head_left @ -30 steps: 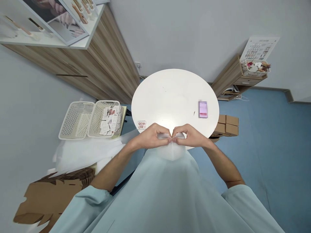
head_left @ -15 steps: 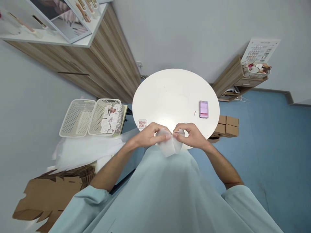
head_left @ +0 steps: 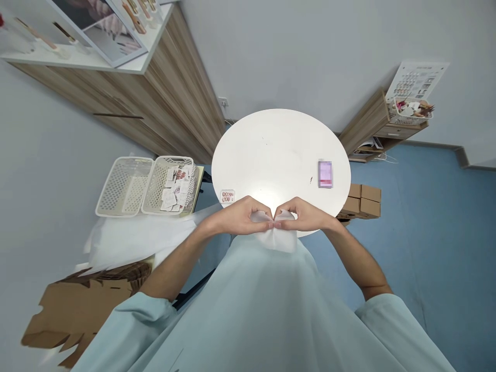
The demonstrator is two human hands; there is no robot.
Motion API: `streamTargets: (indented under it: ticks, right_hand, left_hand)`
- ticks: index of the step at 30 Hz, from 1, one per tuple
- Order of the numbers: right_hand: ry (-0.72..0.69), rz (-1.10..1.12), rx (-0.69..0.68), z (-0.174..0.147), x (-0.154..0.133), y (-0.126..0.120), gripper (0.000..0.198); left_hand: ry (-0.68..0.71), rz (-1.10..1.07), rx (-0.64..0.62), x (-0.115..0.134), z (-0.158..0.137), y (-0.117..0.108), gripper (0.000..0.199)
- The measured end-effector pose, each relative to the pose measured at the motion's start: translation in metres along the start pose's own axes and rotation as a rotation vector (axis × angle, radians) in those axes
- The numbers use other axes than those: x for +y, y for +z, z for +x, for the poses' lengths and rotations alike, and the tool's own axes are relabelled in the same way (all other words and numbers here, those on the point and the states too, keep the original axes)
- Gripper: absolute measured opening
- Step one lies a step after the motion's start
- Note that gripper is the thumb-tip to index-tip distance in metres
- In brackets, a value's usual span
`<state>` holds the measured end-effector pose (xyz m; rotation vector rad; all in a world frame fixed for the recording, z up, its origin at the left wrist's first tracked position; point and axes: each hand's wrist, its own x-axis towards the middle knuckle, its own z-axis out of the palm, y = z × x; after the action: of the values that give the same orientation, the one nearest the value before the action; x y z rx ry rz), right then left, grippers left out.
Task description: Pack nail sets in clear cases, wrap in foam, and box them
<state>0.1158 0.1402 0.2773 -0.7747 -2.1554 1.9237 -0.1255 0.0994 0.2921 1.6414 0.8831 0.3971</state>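
1. White, thin and slightly see-through, the sheet (head_left: 284,243) hangs from our fingers at the near edge of the round tabletop (head_left: 279,139), in front of our pale blue garment (head_left: 287,310).
2. Our thumb tips now come together at its middle; half a second ago they sit a little apart. We judge that both hands are working one spot.
3. Our left hand (head_left: 247,217) has a narrow grip, pinching the sheet; our right hand (head_left: 304,214) pinches it just beside.
4. The lower edge, earlier pointing down to the left, now spreads rightward, gathered into creases below the thumbs.
5. The small clear tray (head_left: 227,196) stays on the tabletop, near our left wrist.
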Motion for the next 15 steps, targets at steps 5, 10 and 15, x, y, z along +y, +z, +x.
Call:
streamTargets:
  ticks: [5, 10, 15]
  right_hand:
    - [-0.076, 0.019, 0.014, 0.0, -0.001, 0.003, 0.023]
    - [-0.232, -0.044, 0.292, -0.006, -0.008, 0.014, 0.017]
    - [-0.425, -0.208, 0.494, -0.01, -0.011, 0.023, 0.016]
  left_hand:
    - [0.082, -0.027, 0.024, 0.0, 0.001, 0.003, 0.026]
    - [0.177, -0.038, 0.301, -0.002, -0.001, 0.016, 0.024]
    - [0.162, -0.092, 0.391, -0.002, -0.005, 0.019, 0.029]
